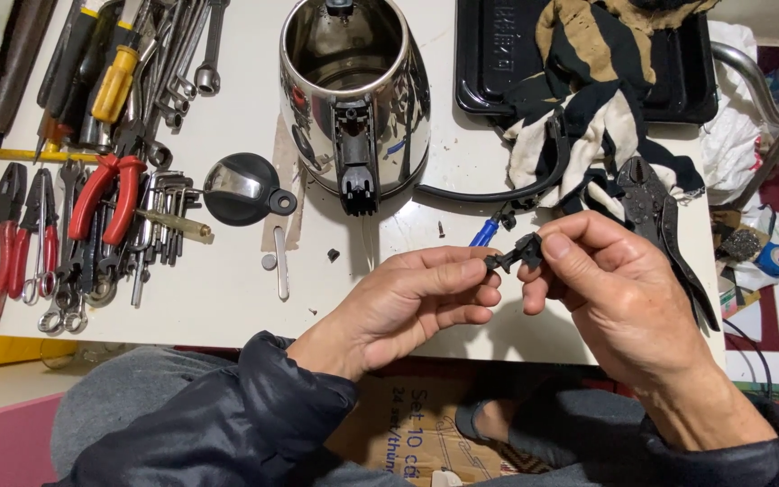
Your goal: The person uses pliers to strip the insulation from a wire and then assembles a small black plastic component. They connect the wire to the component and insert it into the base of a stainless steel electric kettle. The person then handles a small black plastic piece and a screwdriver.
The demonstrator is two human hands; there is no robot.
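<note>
Both hands meet over the near edge of a white table [227,289]. My left hand [407,302] and my right hand [610,289] pinch a small black plastic part [516,253] between their fingertips. Just behind the part a blue-tipped piece [484,233] pokes out. Farther back stands a shiny steel electric kettle [353,81] without its lid, its black handle mount facing me. Its round black lid [241,189] lies to the left. A curved black kettle handle piece [507,185] lies to the right of the kettle.
Many hand tools cover the table's left side: red-handled pliers [105,194], wrenches [187,63], screwdrivers [114,81], hex keys [169,216]. A black tray [498,63] with a striped cloth [588,90] sits at the back right, black locking pliers [655,212] beside it. A cardboard box [407,442] lies below.
</note>
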